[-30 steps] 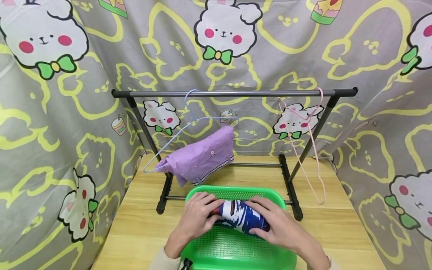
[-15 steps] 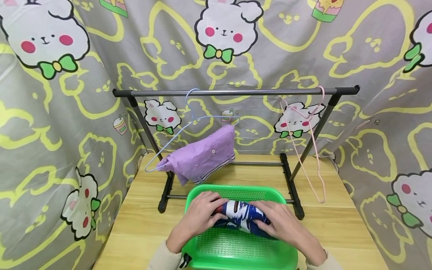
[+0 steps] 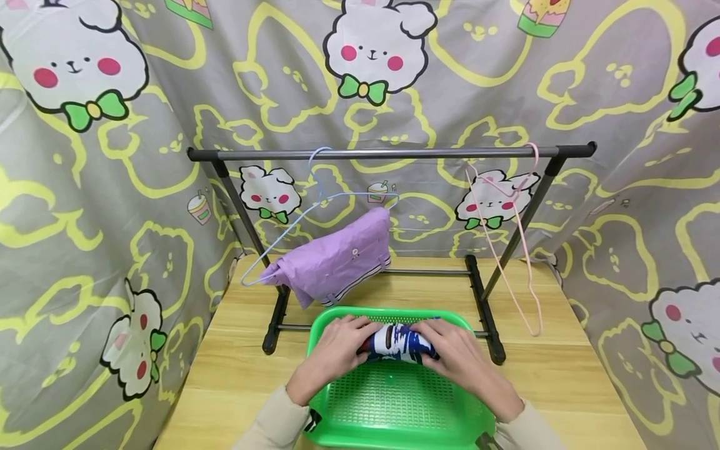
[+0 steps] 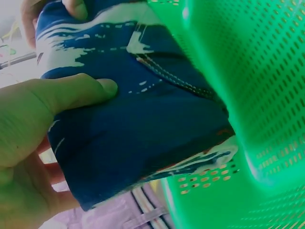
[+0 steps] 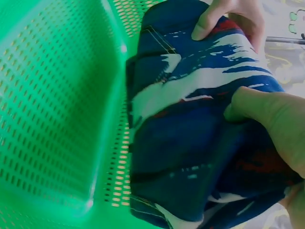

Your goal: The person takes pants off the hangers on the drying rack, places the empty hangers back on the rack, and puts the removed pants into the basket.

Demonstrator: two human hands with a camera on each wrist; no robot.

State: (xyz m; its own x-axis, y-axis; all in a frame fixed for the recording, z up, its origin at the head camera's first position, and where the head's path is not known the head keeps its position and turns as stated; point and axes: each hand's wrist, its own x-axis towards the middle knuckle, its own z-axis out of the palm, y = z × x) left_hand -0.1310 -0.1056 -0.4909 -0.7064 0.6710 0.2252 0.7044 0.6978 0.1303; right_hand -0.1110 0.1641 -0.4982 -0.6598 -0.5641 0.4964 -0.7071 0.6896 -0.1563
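- A folded blue garment (image 3: 396, 344) with white brush-stroke print and visible stitching spanned the space between two bare hands, above the far part of a green plastic basket (image 3: 388, 431); whether it touched the basket could not be told.
- To hold it well, an even grip at both ends seemed best: slack on one side could have let the layers slip apart, while hard squeezing would probably have creased them.
- The left hand (image 3: 342, 345) pinched the garment's left end, thumb on top and fingers wrapped around the far side.
- The right hand (image 3: 457, 355) gripped the right end the same way, thumb on the upper face.
- Beyond the basket, a purple garment (image 3: 337, 253) was draped on a blue hanger (image 3: 285, 233), with a bare pink hanger (image 3: 529, 250) to the right, both hooked on a dark metal rack (image 3: 388, 154).
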